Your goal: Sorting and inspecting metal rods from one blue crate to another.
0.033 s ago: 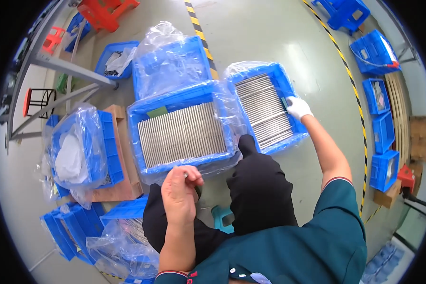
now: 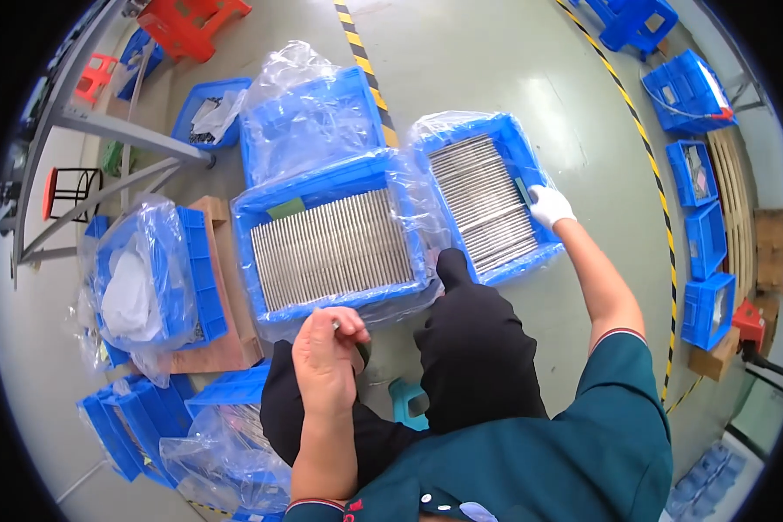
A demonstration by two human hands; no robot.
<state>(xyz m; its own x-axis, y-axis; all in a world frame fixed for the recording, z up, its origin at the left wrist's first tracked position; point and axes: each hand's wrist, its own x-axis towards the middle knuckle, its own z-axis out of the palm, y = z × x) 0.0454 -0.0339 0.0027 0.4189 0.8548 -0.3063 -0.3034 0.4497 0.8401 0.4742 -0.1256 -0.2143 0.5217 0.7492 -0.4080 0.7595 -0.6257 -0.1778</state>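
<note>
Left hand [image 2: 329,348], bare, lower centre-left of frame, just before the near rim of the wider blue bin [image 2: 339,302]. Fingers curled, thumb close; small greyish spot at the fingertips, too small to identify, so can't tell if the grip has something in it. Right hand [image 2: 552,207], white glove, right of centre, at the right wall of the narrower blue bin [image 2: 522,143]; fingertips by a green strip [image 2: 523,190], can't tell if the grip is wide or narrow.

Metal rods: one close-packed set [image 2: 332,248] in the wider bin, mid-frame, roughly upright in view; second set [image 2: 483,202] in the narrower bin, right of it, running crosswise. Green piece [image 2: 287,209] at upper left of the first set. Clear plastic film [image 2: 422,204] drapes between both bins. Another blue bin [image 2: 376,96] behind, upper centre, film-covered. Red stool [image 2: 191,22] upper left. Striped tape [image 2: 639,130] along the floor [image 2: 592,287], right side.
</note>
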